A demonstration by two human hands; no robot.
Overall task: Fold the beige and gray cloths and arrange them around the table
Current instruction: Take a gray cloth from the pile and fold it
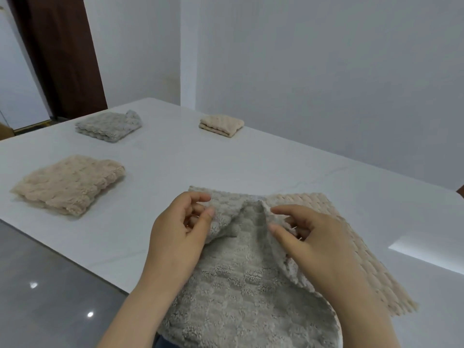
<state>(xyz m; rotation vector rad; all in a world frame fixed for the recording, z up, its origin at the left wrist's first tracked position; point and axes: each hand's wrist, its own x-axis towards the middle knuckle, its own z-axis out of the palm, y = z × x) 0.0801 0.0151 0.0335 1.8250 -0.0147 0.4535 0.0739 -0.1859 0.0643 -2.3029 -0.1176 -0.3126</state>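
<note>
Gray plush with a quilted, checkered nap: the head view, the only one supplied, shows the gray cloth [246, 285] at the near edge of the white table [226, 162], its near end overhanging toward the person and its far part drawn up into a soft ridge. Left hand [180, 234] pinches the cloth's left fold between thumb and fingers; right hand [308, 237] pinches the right side of the ridge. An unfolded beige cloth [364, 259], ribbed in rows, lies flat beneath and to the right. Already folded and set out well apart: a near beige square [67, 184], a far gray square [108, 126] and a small beige stack [222, 125]. Judged status: three placed, one fold in hand, one untouched.
</note>
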